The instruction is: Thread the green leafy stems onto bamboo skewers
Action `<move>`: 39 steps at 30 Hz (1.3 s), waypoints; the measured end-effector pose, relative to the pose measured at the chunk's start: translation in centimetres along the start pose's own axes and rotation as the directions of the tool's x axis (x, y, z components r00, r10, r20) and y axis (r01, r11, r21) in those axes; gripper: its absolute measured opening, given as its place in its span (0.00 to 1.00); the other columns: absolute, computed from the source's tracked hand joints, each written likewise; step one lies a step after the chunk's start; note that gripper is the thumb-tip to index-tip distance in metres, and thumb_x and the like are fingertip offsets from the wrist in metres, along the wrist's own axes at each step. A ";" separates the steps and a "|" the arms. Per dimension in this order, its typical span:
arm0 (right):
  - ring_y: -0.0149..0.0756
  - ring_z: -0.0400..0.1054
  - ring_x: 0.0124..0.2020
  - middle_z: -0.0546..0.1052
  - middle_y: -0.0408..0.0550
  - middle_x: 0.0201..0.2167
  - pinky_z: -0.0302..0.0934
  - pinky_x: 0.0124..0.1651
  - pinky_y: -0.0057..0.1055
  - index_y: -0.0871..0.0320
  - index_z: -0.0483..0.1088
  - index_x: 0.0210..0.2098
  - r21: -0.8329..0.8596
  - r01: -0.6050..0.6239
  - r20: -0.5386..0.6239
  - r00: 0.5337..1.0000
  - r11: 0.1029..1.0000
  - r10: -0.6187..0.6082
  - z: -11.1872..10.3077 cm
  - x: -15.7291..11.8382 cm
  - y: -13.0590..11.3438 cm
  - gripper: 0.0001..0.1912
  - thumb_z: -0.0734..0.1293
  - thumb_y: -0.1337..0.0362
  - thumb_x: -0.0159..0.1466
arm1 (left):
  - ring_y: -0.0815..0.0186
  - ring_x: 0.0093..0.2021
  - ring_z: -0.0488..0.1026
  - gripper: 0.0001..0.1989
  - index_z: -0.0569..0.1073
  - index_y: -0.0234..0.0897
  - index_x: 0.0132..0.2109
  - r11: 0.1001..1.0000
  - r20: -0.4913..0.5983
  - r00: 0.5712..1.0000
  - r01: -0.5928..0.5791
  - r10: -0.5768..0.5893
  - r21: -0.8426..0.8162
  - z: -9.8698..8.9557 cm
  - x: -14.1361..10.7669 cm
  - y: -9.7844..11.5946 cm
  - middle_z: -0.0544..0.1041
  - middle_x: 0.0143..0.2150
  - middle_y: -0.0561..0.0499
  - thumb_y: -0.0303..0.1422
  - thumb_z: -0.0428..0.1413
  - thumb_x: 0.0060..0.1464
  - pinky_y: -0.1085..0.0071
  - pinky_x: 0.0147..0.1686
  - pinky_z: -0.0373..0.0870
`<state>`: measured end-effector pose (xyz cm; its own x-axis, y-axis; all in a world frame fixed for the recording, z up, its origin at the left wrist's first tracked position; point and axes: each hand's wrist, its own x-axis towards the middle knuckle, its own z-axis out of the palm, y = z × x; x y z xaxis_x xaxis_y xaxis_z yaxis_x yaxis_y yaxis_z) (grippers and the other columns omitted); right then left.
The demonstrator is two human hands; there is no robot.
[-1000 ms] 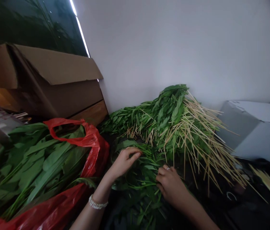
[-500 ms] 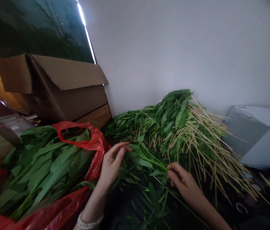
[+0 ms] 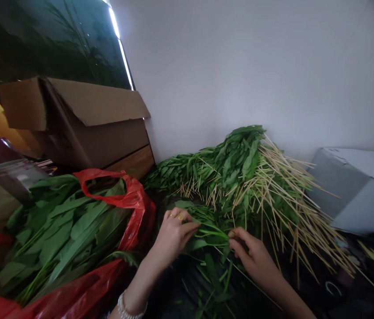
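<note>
Since the green stems [image 3: 215, 232] between the fingers are looking light, bendable and easy to bruise, their gathered ends are probably offering the best hold. There the right hand [image 3: 253, 251] is pinching them, thumb and forefinger nearly together, while the left hand [image 3: 173, 234] is curling its fingers at the leafy side; its grip is staying unclear. Beyond the fingers, a leafy heap [image 3: 240, 153] is lying with pale sticks [image 3: 284, 186]; leftward, a red bag [image 3: 137, 199] is holding broad leaves [image 3: 74, 232].

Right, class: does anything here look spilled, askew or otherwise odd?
Two things, mildly. Loose leaf and stem scraps lie scattered across the dark surface near the right hand, looking untidy. The pale sticks at the right end of the leafy pile splay at many angles rather than lining up. No damage stands out.
</note>
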<state>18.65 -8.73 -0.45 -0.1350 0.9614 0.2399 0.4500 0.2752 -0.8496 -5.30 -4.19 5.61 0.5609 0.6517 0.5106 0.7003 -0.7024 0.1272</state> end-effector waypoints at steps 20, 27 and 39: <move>0.35 0.69 0.36 0.74 0.46 0.34 0.61 0.40 0.30 0.54 0.65 0.37 -0.179 0.148 -0.047 0.986 0.973 -0.159 0.2 0.1 0.3 0.09 0.56 0.62 0.66 | 0.61 0.44 0.67 0.07 0.77 0.43 0.41 0.997 0.126 0.989 -0.077 0.077 -0.004 1.3 0.0 -0.3 0.78 0.37 0.50 0.31 0.53 0.58 0.61 0.45 0.55; 0.33 0.68 0.31 0.73 0.42 0.28 0.60 0.35 0.28 0.54 0.66 0.32 -0.118 0.078 0.012 0.997 0.990 -0.077 0.6 0.0 0.0 0.07 0.58 0.62 0.63 | 0.61 0.39 0.69 0.05 0.76 0.40 0.35 0.995 -0.044 0.994 0.102 -0.102 0.001 3.5 -0.4 -1.5 0.77 0.32 0.50 0.27 0.55 0.53 0.62 0.42 0.58; 0.36 0.70 0.33 0.75 0.45 0.30 0.62 0.36 0.30 0.54 0.67 0.33 -0.078 -0.003 -0.138 0.990 0.997 -0.007 0.9 0.3 0.2 0.09 0.60 0.58 0.63 | 0.66 0.33 0.72 0.08 0.73 0.39 0.40 0.909 -0.077 0.940 0.296 -0.331 -0.292 1.4 -0.2 0.6 0.75 0.34 0.51 0.37 0.54 0.57 0.72 0.33 0.67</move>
<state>17.88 -8.36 -0.94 -0.0148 0.9510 0.3090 0.5175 0.2717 -0.8114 -4.36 -4.33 4.35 0.2615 0.8234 0.5037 0.6740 -0.5293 0.5154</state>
